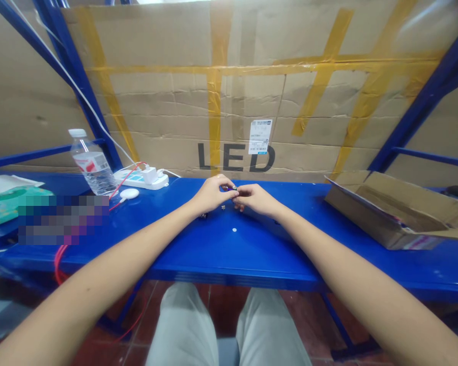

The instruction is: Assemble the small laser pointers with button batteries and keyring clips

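My left hand (pixel 212 193) and my right hand (pixel 255 199) meet above the middle of the blue metal table (pixel 229 254). Between their fingertips they pinch a small dark purple part (pixel 229 188) with a metallic end, too small to identify. My fingers hide most of it. Just below my hands, a few small metal pieces (pixel 223 207) lie on the tabletop, with a dark one (pixel 202 216) beside my left wrist. A small white disc (pixel 234 230) rests nearer me.
A plastic water bottle (pixel 93 165) and a white power strip (pixel 145 179) with a plugged-in charger stand back left. A red cable (pixel 116 195) runs past a round white puck (pixel 130 193). A cardboard box (pixel 397 211) sits right. Cardboard sheeting and blue shelf uprights rise behind.
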### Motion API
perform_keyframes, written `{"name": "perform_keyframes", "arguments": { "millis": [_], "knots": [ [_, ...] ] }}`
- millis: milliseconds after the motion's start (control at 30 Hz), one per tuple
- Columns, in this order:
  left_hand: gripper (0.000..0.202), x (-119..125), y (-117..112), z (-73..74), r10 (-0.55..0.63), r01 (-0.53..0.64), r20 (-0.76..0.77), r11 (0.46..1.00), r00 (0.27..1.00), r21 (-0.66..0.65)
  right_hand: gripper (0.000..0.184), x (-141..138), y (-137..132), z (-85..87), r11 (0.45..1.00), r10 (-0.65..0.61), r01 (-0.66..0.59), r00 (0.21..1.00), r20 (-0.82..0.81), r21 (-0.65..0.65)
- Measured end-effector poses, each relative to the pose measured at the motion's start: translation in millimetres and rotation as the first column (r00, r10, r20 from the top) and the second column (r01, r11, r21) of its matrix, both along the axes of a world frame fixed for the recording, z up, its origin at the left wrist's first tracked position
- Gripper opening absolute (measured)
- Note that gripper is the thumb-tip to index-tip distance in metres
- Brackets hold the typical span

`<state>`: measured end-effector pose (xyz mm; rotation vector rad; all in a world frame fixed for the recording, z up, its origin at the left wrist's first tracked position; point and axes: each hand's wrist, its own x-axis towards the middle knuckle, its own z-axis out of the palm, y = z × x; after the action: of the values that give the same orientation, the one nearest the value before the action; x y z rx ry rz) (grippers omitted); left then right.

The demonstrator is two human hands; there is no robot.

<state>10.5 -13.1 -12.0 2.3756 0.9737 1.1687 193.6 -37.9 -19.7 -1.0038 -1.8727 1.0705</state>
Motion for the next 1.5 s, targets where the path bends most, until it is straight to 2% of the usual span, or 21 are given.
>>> {"name": "perform_keyframes", "arguments": {
  "millis": [100, 200, 233, 333, 433, 533, 633, 767, 867, 933, 1000, 1167, 1500],
  "knots": [
    [0.016, -2.3, 3.4, 0.5, 0.012, -0.007, 0.084, 0.998, 0.996, -0.063, 0.016, -2.4, 4.1, -5.4, 0.995, -0.092, 0.091, 0.995, 0.041, 0.032],
    [0.018, -6.4, 9.6, 0.7, 0.004, 0.015, 0.176, 0.994, 0.984, -0.108, 0.026, -4.8, 8.8, -11.7, 0.954, -0.255, 0.217, 0.950, 0.179, 0.209],
    [0.017, -7.8, 12.2, 0.5, -0.006, 0.032, 0.213, 0.992, 0.977, -0.120, 0.025, -6.4, 9.6, -13.5, 0.936, -0.276, 0.205, 0.931, 0.239, 0.285],
    [0.013, -10.8, 19.6, -0.6, -0.023, 0.081, 0.324, 0.983, 0.946, -0.166, 0.018, -15.1, 8.1, -17.3, 0.897, -0.241, 0.049, 0.888, 0.393, 0.439],
    [0.010, -11.5, 22.7, -0.9, 0.023, 0.080, 0.393, 0.967, 0.919, -0.243, 0.014, -26.3, 4.2, -19.4, 0.867, -0.213, -0.076, 0.838, 0.503, 0.492],
    [0.012, -10.8, 20.3, 0.0, 0.053, 0.102, 0.428, 0.938, 0.902, -0.332, 0.015, -31.3, 2.8, -20.1, 0.872, -0.190, -0.118, 0.814, 0.549, 0.476],
    [0.013, -10.1, 17.3, -0.3, 0.016, 0.175, 0.453, 0.910, 0.892, -0.377, 0.014, -25.1, 4.5, -17.7, 0.911, -0.164, -0.054, 0.863, 0.478, 0.410],
    [0.018, -10.6, 18.3, -4.3, -0.041, 0.231, 0.449, 0.897, 0.892, -0.376, 0.006, -6.1, 7.2, -6.8, 0.913, -0.250, 0.177, 0.954, 0.162, 0.366],
    [0.018, -11.9, 20.2, -7.4, -0.073, 0.205, 0.356, 0.914, 0.932, -0.350, 0.010, 5.0, 6.9, 3.3, 0.912, -0.270, 0.281, 0.960, -0.078, 0.300],
    [0.018, -12.2, 20.0, -8.5, -0.094, 0.179, 0.263, 0.931, 0.960, -0.319, 0.013, 7.8, 6.0, 7.5, 0.907, -0.267, 0.306, 0.949, -0.166, 0.290],
    [0.018, -11.4, 18.1, -8.5, -0.103, 0.150, 0.185, 0.952, 0.977, -0.267, 0.016, 7.6, 5.4, 8.9, 0.910, -0.246, 0.293, 0.951, -0.189, 0.293],
    [0.018, -7.5, 8.8, -4.9, -0.096, 0.102, 0.052, 0.988, 0.994, -0.113, 0.015, 5.1, 5.7, 5.3, 0.922, -0.207, 0.235, 0.971, -0.123, 0.307],
    [0.014, -9.9, -0.3, 0.0, -0.124, 0.123, -0.050, 0.992, 0.991, -0.019, 0.008, 6.8, 4.7, 2.1, 0.940, -0.178, 0.177, 0.984, -0.025, 0.290]
  ]
}}
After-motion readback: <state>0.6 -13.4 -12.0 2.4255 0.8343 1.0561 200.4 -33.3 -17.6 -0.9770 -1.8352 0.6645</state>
